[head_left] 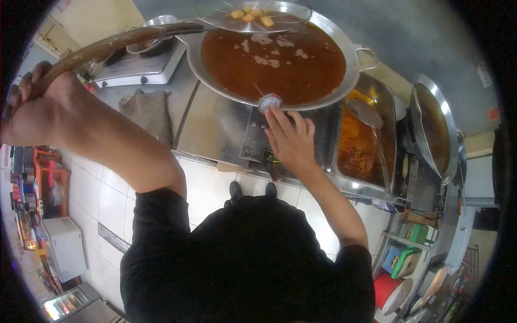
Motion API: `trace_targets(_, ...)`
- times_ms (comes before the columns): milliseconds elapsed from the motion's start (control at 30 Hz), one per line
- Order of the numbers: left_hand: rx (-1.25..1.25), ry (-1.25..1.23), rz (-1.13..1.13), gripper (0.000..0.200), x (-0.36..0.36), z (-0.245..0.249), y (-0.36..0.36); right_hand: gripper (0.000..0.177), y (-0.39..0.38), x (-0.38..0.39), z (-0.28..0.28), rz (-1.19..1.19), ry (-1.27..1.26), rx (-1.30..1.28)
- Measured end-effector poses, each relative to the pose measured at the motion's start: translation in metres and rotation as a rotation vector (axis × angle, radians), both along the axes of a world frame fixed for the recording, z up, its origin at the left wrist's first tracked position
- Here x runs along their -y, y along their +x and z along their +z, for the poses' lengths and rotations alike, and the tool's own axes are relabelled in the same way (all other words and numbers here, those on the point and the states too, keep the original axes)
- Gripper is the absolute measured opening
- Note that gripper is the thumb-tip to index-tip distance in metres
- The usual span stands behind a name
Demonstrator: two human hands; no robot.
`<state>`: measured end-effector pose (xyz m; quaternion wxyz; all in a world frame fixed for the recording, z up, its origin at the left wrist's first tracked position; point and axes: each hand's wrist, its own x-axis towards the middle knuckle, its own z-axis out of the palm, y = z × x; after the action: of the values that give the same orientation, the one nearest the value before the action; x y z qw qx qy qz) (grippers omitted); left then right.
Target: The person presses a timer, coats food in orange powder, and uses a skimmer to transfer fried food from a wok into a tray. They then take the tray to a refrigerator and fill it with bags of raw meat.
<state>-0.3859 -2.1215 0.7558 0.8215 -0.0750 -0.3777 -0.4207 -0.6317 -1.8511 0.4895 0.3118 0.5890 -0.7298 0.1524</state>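
Note:
My left hand (40, 89) is wrapped around the long wooden handle of a skimmer (285, 24). Its round wire basket is over the far side of a wide metal wok (363, 67), with several yellow fried pieces (252, 15) in it. Reddish-brown oil (280, 70) fills the wok, and pale foam floats on top. At the wok's near rim, the fingertips of my right hand (293, 137) are on a small round dial thermometer (270, 102). Its thin probe slants out over the oil.
Right of the wok, a rectangular metal pan (355, 151) of orange-brown oil holds a ladle-like strainer (365, 113). A second wok (433, 124) stands farther right. A grey cloth (146, 116) lies on the counter at left, near a gas stove (140, 67). White tiles (207, 185) cover the floor.

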Motion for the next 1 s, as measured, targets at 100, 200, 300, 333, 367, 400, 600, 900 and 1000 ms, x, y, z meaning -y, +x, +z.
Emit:
trace_targets(100, 0.092, -0.067, -0.048, 0.035, 0.018, 0.005, 0.016, 0.047, 0.016, 0.014, 0.001, -0.016, -0.016, -0.012)
trace_targets(200, 0.051, -0.080, -0.087, 0.036, 0.030, 0.007, 0.022, 0.046, 0.029, 0.035, 0.007, -0.037, -0.028, -0.011)
trace_targets(300, 0.003, -0.082, -0.224, 0.034, 0.071, 0.002, 0.048, 0.046, 0.038, 0.048, 0.010, -0.074, -0.027, -0.018)
trace_targets(333, 0.001, -0.083, -0.240, 0.034, 0.084, 0.001, 0.052, 0.046, 0.040, 0.050, 0.010, -0.098, -0.027, -0.024)
trace_targets(367, 0.048, -0.092, -0.244, 0.034, 0.095, -0.001, 0.057, 0.046, 0.043, 0.053, 0.010, -0.114, -0.029, -0.026)
trace_targets(400, 0.095, -0.102, -0.247, 0.034, 0.100, -0.001, 0.057, 0.046, 0.046, 0.055, 0.010, -0.104, -0.034, -0.002)
trace_targets(600, -0.030, -0.101, -0.395, 0.035, 0.134, -0.026, 0.057, 0.041, 0.075, 0.036, 0.005, 0.006, -0.220, 0.068)
trace_targets(900, -0.098, 0.173, -0.036, 0.042, 0.006, -0.007, -0.019, 0.018, 0.097, -0.093, -0.053, 0.013, -0.196, 0.579)
trace_targets(1000, -0.112, 0.124, -0.052, 0.042, -0.007, -0.023, -0.018, 0.019, 0.100, -0.169, -0.096, -0.052, -0.265, 0.690)
